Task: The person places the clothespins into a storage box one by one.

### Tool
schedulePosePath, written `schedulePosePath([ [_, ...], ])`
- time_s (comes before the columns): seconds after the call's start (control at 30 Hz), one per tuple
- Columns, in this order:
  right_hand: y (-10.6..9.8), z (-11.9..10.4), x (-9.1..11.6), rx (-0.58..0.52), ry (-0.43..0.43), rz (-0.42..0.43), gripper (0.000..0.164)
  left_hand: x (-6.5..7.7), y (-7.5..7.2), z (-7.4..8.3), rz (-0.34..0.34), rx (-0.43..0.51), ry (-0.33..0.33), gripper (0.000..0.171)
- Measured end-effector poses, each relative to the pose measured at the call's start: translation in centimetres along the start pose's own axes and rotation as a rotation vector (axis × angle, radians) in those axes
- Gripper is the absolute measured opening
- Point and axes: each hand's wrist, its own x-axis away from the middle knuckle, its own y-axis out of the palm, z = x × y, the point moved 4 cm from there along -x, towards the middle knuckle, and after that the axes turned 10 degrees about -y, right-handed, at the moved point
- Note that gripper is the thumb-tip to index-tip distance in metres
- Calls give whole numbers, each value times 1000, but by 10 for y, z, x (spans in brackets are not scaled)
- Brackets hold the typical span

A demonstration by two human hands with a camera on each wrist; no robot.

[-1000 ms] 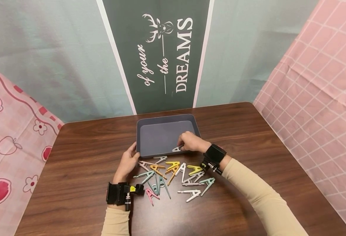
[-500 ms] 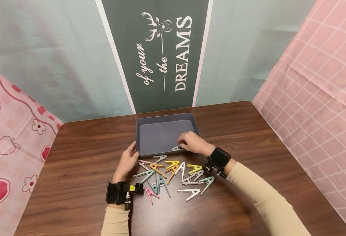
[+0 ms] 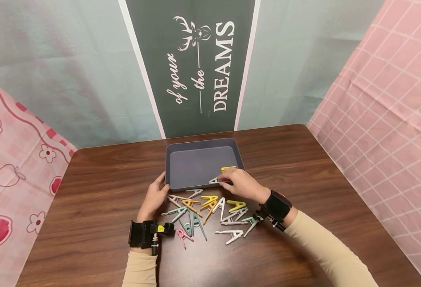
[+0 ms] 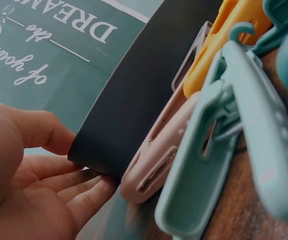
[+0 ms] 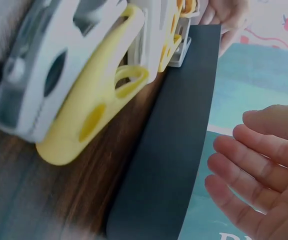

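Observation:
A dark grey rectangular tray (image 3: 196, 167) stands on the table. My left hand (image 3: 154, 200) holds its near left corner, the thumb (image 4: 51, 131) at the rim and the fingers against the outside. My right hand (image 3: 244, 184) hovers over the near right part of the tray, its fingers (image 5: 244, 170) loosely bent with nothing between them. Beneath it, a grey clothespin (image 3: 214, 181) and a yellow clothespin (image 3: 228, 168) lie in the tray, partly hidden by the hand. In front of the tray, several clothespins lie loose, among them a white one (image 3: 233, 236) and a pink one (image 3: 183, 237).
The wooden table (image 3: 106, 207) runs back to a green curtain with white lettering (image 3: 199, 79). Patterned pink cloths hang at the left (image 3: 13, 179) and right (image 3: 382, 111). A teal clothespin (image 4: 199, 150) and a yellow-green clothespin (image 5: 94, 105) lie near the tray's front wall.
My right hand has let go of the grey clothespin and drawn back a little to the right, baring the yellow clothespin in the tray. My left hand stays at the corner.

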Motion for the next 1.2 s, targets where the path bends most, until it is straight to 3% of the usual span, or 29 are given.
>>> schedulePosePath([
  [0.53,5,-25,18,40,-68,-69,22,-1,1,-1,3,-20,-3,59],
  [0.87,23,-29,29,64,-224,-39,22,-2,-1,-1,3,-36,-2,60],
  [1.2,31,-29,26,89,-241,-142,22,-3,1,-2,-3,-24,7,60],
])
